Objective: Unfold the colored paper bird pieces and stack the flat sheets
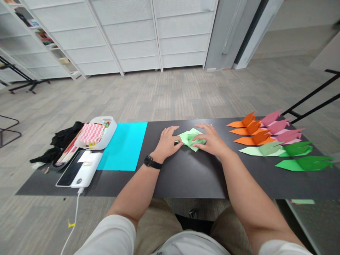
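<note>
a folded pale green paper (190, 139) lies mid-surface (183, 173), longer left to right, between the left hand (167, 140) and right hand (212, 141), both loosely open, fingers spread, touching its opposite ends.

Matt light-green paper (191, 137); smooth, faintly glossy tabletop (186, 179); plastic box (111, 132).

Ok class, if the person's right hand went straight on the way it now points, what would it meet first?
The right hand would most likely meet the light green folded paper first, since the paper lies right beside and partly under it; exact depth is hard to judge.
</note>
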`<action>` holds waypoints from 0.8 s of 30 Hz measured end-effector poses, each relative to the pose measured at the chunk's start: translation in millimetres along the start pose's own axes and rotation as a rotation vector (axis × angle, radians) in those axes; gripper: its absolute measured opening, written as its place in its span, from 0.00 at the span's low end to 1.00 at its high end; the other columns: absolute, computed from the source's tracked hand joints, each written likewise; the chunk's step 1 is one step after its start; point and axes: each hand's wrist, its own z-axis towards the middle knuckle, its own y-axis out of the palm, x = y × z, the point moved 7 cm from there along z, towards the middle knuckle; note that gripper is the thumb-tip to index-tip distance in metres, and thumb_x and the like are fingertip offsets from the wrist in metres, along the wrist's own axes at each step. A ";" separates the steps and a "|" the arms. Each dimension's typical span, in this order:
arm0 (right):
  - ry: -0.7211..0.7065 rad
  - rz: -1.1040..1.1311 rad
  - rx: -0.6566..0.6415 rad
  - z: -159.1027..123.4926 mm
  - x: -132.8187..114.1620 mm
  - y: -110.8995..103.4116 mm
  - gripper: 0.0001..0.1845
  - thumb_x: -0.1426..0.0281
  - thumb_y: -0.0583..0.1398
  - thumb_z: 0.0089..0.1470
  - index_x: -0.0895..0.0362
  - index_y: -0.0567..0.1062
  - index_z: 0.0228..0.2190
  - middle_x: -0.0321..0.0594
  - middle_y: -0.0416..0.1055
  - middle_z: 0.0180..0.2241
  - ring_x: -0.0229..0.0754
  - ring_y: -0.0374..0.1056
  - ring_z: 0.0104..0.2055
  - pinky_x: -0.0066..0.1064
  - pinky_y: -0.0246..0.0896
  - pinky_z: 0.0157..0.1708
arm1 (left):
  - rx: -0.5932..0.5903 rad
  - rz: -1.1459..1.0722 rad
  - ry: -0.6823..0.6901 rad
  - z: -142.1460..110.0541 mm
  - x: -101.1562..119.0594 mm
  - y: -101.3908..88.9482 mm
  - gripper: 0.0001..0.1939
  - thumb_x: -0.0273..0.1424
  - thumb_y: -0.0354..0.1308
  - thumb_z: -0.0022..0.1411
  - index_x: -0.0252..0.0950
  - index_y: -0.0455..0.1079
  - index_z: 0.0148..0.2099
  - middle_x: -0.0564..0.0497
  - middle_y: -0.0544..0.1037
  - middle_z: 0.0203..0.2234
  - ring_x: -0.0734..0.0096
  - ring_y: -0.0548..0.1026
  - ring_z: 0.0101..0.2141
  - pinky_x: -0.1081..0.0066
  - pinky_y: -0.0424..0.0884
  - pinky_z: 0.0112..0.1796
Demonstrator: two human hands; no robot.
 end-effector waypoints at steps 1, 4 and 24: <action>0.007 -0.011 -0.009 -0.3 2.9 1.8 0.05 0.61 0.68 0.59 0.44 0.86 0.38 0.40 0.64 0.67 0.62 0.54 0.73 0.72 0.39 0.71 | -0.007 0.000 0.004 0.0 0.0 0.6 0.06 0.36 0.65 0.67 0.42 0.82 0.40 0.46 0.65 0.70 0.49 0.61 0.70 0.40 0.53 0.71; 0.057 -0.051 0.004 -0.5 13.9 3.1 0.05 0.64 0.67 0.60 0.46 0.86 0.36 0.42 0.65 0.66 0.62 0.55 0.72 0.72 0.41 0.70 | -0.029 -0.011 0.027 0.1 1.1 2.2 0.06 0.38 0.67 0.66 0.43 0.83 0.40 0.48 0.65 0.70 0.50 0.61 0.71 0.40 0.53 0.71; 0.046 -0.098 -0.060 1.5 -5.2 13.5 0.07 0.60 0.72 0.55 0.47 0.86 0.35 0.41 0.61 0.71 0.66 0.48 0.76 0.76 0.29 0.71 | 0.051 -0.020 0.097 1.2 13.4 -3.0 0.08 0.36 0.61 0.72 0.42 0.80 0.44 0.45 0.67 0.67 0.53 0.64 0.67 0.43 0.58 0.69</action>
